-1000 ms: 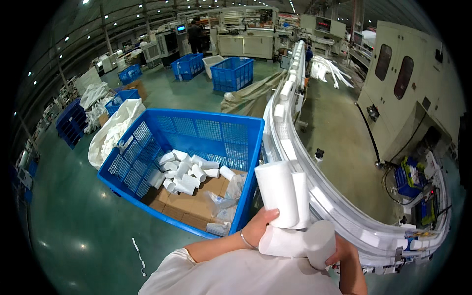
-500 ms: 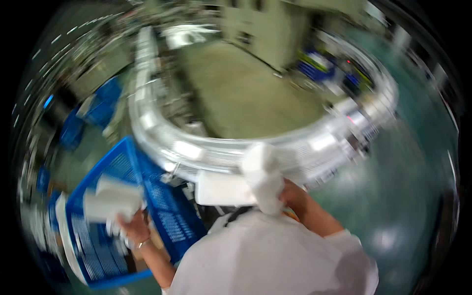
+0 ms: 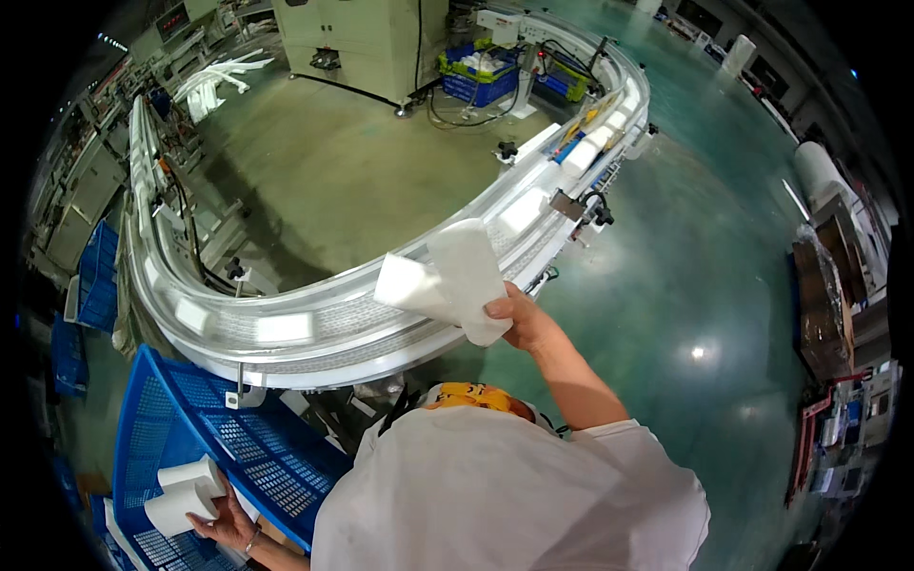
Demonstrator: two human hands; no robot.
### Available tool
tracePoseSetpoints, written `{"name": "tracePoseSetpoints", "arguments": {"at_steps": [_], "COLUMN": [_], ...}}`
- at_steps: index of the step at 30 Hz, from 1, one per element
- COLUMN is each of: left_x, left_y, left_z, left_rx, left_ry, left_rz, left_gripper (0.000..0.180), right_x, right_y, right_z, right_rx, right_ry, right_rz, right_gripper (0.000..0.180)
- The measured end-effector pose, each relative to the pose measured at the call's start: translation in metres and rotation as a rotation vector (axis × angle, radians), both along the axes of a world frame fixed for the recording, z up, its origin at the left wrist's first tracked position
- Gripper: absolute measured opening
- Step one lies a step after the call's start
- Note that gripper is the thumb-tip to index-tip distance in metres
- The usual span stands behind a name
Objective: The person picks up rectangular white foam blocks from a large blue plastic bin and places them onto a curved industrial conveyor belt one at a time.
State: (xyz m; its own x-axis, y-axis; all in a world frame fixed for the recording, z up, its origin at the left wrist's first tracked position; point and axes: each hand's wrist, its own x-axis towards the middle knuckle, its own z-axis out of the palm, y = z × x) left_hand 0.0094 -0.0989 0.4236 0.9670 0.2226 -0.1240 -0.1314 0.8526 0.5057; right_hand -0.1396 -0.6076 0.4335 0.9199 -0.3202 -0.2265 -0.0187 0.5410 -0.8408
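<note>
Over the blue plastic basket [image 3: 157,433] at my lower left, my left hand [image 3: 227,519] grips two white rolls [image 3: 176,504], fingers on their side. My right hand [image 3: 524,319] is at the near edge of the curved conveyor [image 3: 371,328], thumb and fingers closed on a white, rounded, roll-like piece [image 3: 466,271]. A white block-shaped piece [image 3: 407,284] juts out behind it, over the belt. Whether that one is also held, I cannot tell. Farther along the belt lie white packs [image 3: 286,328].
The conveyor curves round in front of me with metal rails. Beyond it stands a pale machine cabinet [image 3: 357,48] beside a blue crate [image 3: 481,86] of white pieces. More blue baskets [image 3: 98,276] are on the left; wrapped brown boards [image 3: 824,295] stand at the right.
The view has swung, so the conveyor and basket sit farther left. My right hand has lifted its white piece out over the belt. My left hand still has white rolls above the basket.
</note>
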Motion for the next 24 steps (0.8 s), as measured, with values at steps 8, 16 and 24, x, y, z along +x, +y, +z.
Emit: {"name": "tracePoseSetpoints", "arguments": {"at_steps": [8, 16, 24], "left_x": [0.004, -0.004, -0.007], "left_y": [0.009, 0.004, -0.007], "left_z": [-0.010, -0.012, -0.006], "left_rx": [-0.102, -0.079, -0.022], "left_ry": [-0.066, -0.048, -0.111], "left_rz": [-0.215, -0.033, -0.091], "left_gripper": [0.074, 0.074, 0.068], "right_x": [0.012, 0.019, 0.008], "right_y": [-0.004, -0.012, -0.038], "right_z": [-0.006, -0.001, 0.009], "right_rx": [0.004, -0.192, -0.276], "right_ry": [0.051, 0.137, 0.073], "right_rz": [0.018, 0.085, -0.020], "right_gripper": [0.065, 0.057, 0.057]}}
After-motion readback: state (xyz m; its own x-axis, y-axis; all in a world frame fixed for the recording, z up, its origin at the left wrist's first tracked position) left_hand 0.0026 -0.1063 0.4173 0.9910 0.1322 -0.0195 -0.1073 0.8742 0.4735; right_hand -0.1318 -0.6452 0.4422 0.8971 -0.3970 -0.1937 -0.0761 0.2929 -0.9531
